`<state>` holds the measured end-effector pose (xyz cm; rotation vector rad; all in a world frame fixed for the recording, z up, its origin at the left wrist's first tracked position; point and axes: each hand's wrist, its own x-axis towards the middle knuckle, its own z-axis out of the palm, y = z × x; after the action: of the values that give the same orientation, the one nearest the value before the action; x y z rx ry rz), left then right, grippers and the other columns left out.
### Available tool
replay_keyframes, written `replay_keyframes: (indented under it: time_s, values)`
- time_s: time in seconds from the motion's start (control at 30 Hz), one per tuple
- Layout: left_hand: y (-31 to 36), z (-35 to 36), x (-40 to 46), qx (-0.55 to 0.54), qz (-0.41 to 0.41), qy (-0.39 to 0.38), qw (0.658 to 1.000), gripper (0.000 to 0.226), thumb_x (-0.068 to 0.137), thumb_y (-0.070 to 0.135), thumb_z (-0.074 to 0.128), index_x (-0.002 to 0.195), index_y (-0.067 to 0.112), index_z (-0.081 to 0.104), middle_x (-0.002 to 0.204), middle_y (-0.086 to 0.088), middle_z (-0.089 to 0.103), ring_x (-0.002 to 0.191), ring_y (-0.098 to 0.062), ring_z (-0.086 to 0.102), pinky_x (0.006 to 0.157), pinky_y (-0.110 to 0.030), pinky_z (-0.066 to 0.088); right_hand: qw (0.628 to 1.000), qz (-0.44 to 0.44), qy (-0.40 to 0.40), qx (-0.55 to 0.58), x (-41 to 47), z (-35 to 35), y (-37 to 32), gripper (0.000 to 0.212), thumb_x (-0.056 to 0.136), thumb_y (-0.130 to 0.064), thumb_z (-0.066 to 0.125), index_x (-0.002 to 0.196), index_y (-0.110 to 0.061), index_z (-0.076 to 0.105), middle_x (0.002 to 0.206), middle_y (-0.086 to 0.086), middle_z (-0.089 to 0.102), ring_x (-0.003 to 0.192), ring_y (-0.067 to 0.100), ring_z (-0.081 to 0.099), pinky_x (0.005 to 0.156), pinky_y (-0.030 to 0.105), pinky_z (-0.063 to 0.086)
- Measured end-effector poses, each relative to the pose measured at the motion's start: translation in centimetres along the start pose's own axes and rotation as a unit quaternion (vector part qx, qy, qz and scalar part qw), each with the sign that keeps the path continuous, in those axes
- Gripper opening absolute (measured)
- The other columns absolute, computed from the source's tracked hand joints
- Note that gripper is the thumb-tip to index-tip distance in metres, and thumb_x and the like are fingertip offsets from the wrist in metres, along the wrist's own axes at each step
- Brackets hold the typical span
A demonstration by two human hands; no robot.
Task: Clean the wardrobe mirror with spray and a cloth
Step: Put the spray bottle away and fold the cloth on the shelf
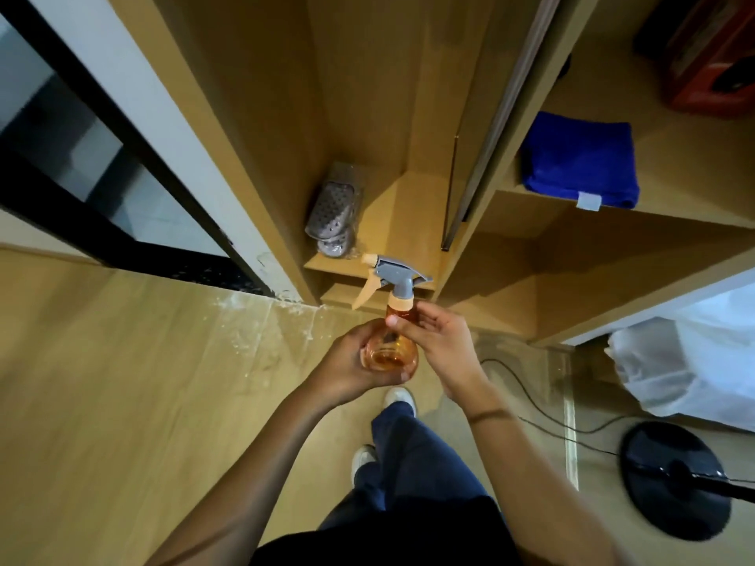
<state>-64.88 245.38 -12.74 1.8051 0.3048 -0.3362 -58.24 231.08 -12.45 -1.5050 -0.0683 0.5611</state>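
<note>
We hold the orange spray bottle (391, 341) upright in both hands, out over the wooden floor (122, 381) just in front of the wardrobe's lower shelf edge (339, 268), its grey trigger head (392, 273) pointing left with open air all around it. Our left hand (347, 367) cups the round base, fingers curled under and around it. Our right hand (439, 345) pinches the neck below the collar, thumb across the front and fingers wrapped behind. On that low shelf, near its left wall, lies a grey perforated item (333, 214). The folded blue cloth (580, 161) rests at the front edge of a higher shelf to the right, well apart from both hands. A black fan base (674, 480) stands on the floor at right.
</note>
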Motion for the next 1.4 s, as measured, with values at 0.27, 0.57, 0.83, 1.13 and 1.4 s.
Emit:
replay_keyframes:
  time_s: [0.27, 0.57, 0.83, 1.13, 1.4]
  values:
    - [-0.5, -2.9, 5.5, -0.011, -0.035, 0.015, 0.999, 0.061, 0.069, 0.008, 0.084, 0.116, 0.033, 0.054, 0.104, 0.016, 0.066, 0.089, 0.016, 0.059, 0.075, -0.003, 0.043, 0.999, 0.035, -0.017, -0.027, 7.1, 1.1, -0.2, 0.025, 0.079, -0.01, 0.077, 0.102, -0.003, 0.072, 0.098, 0.013, 0.074, 0.089, 0.017, 0.069, 0.085, 0.033, 0.055]
    - [-1.8, -7.7, 13.2, -0.007, -0.052, -0.005, 0.999, 0.058, 0.068, 0.007, 0.085, 0.115, 0.026, 0.057, 0.1, 0.011, 0.067, 0.084, 0.01, 0.061, 0.076, -0.007, 0.045, 0.997, 0.043, -0.001, -0.065, 15.6, 3.0, -0.3, 0.013, 0.078, -0.008, 0.078, 0.088, -0.014, 0.071, 0.089, 0.004, 0.073, 0.084, 0.012, 0.066, 0.085, 0.031, 0.054]
    - [-3.1, -12.6, 20.1, 0.021, -0.041, -0.06, 0.997, 0.057, 0.068, 0.002, 0.084, 0.115, 0.017, 0.056, 0.095, 0.01, 0.065, 0.079, 0.012, 0.06, 0.069, -0.002, 0.04, 0.997, 0.048, 0.059, -0.013, 21.6, 5.8, 0.2, 0.019, 0.081, 0.003, 0.072, 0.1, 0.004, 0.07, 0.078, -0.005, 0.072, 0.072, 0.0, 0.065, 0.073, 0.016, 0.053]
    - [-7.4, -14.0, 29.3, 0.049, -0.021, -0.085, 0.995, 0.065, 0.055, 0.026, 0.088, 0.112, 0.025, 0.056, 0.107, -0.001, 0.069, 0.1, -0.017, 0.066, 0.09, -0.03, 0.051, 0.995, 0.047, 0.091, -0.002, 29.5, 5.4, 5.0, 0.024, 0.084, 0.001, 0.069, 0.108, 0.004, 0.067, 0.09, 0.0, 0.069, 0.075, -0.005, 0.064, 0.078, 0.014, 0.05]
    - [-13.0, -12.6, 38.0, 0.036, -0.018, -0.087, 0.995, 0.065, 0.067, -0.005, 0.082, 0.124, 0.002, 0.051, 0.095, 0.007, 0.059, 0.073, 0.023, 0.055, 0.067, -0.001, 0.04, 0.992, 0.06, 0.105, 0.025, 37.2, 3.0, 12.0, 0.023, 0.084, 0.008, 0.066, 0.106, 0.001, 0.064, 0.089, 0.001, 0.067, 0.066, -0.006, 0.065, 0.065, 0.012, 0.05]
